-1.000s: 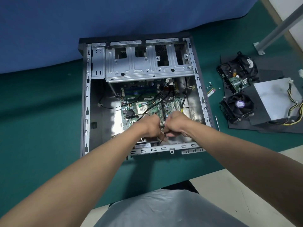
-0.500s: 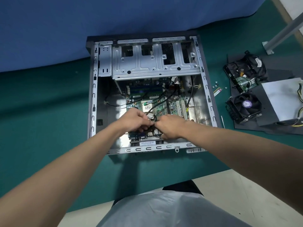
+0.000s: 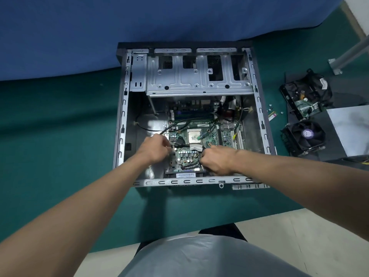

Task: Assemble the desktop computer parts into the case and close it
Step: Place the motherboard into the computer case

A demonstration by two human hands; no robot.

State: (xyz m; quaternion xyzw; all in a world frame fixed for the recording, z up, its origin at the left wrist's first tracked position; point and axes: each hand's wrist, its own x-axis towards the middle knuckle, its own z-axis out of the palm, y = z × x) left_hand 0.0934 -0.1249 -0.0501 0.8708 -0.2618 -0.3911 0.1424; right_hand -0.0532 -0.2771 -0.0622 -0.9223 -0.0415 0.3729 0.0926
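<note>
The computer case (image 3: 123,108) is lying on its side on the green-covered desk (image 3: 60,136), its open side facing up and no side panel on it. The motherboard (image 3: 212,134) is sitting inside on the case floor, with the bare CPU (image 3: 194,136) showing in its socket near the middle. The metal drive cage (image 3: 197,80) is spanning the far end of the case, partly overhanging the board's far edge.

Both hands are reaching into the near part of the case, over the motherboard's near edge, with a gap between them. The right hand (image 3: 217,161) is gripping a black cable (image 3: 191,165); its fingers (image 3: 205,156) are curling tightly round it just above the board. The left hand (image 3: 154,149) is hovering at the board's left edge, its fingers (image 3: 167,145) curling inward beside a black connector (image 3: 179,143). A thin black wire (image 3: 175,125) is running past the knuckles, but I cannot tell whether those fingers are pinching anything.

To the right of the case, on a dark mat (image 3: 339,96), a CPU cooler fan (image 3: 304,136) is sitting near a hard drive (image 3: 305,96), and a grey power supply (image 3: 351,128) is lying just beside them. A few loose screws (image 3: 270,105) and a small green memory stick (image 3: 272,115) are lying between the case and the mat. A blue cloth (image 3: 79,27) is hanging behind the desk.
</note>
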